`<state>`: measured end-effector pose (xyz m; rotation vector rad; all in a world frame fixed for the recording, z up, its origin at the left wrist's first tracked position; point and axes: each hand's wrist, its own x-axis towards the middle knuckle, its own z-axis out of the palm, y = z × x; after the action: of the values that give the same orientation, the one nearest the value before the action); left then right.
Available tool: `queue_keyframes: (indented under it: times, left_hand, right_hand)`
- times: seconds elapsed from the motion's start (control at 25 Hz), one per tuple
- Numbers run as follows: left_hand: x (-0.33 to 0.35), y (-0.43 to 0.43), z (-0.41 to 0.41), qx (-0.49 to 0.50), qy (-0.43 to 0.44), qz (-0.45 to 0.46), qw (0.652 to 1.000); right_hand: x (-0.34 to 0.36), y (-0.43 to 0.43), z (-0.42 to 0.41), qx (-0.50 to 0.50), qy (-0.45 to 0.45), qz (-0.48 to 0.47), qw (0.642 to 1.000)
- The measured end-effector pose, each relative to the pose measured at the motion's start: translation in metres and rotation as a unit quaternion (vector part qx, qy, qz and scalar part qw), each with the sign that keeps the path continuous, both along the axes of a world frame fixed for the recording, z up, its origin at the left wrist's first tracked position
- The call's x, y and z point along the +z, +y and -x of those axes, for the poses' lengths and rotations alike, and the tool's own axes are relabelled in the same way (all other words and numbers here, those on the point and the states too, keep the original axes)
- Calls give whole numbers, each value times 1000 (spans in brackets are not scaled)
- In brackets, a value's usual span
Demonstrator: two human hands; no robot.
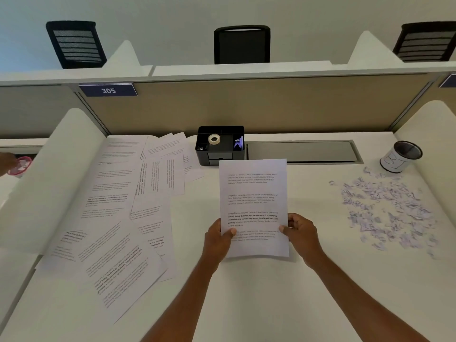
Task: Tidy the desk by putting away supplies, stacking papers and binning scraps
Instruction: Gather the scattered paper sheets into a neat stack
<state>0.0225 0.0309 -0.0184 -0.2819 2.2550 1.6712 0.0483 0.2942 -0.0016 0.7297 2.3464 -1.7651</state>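
Both hands hold one printed sheet (253,193) upright over the middle of the white desk (246,292). My left hand (218,239) pinches its lower left edge and my right hand (299,234) pinches its lower right edge. Several more printed sheets (128,213) lie spread and overlapping on the left half of the desk. A heap of small torn paper scraps (387,211) covers the right side. At the back stands a black desk organiser (220,145) with a roll of tape (214,139) and clips inside.
A small mesh bin (401,156) lined with white stands at the back right, just beyond the scraps. A grey cable hatch (302,151) is set into the desk behind the sheet. White side dividers and a beige back panel enclose the desk. Another person's hand (6,162) shows far left.
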Motion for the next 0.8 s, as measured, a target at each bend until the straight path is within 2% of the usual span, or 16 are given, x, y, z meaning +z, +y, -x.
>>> queue_keyframes:
  times: [0.2,0.36,0.64,0.8]
  left_hand:
    - [-12,21,2,-11,-81,31,996]
    - [-19,31,-2,-6,-110,75,991]
    - [-20,37,-14,37,-103,126,986]
    - [-14,28,-21,10,-87,238,967]
  right_hand:
    - [-11,20,0,-23,-45,13,999]
    - [-24,29,-3,-13,-113,3,994]
    - [-35,31,-7,-26,-135,-26,990]
    - [-29,28,-6,-28,-121,-109,986]
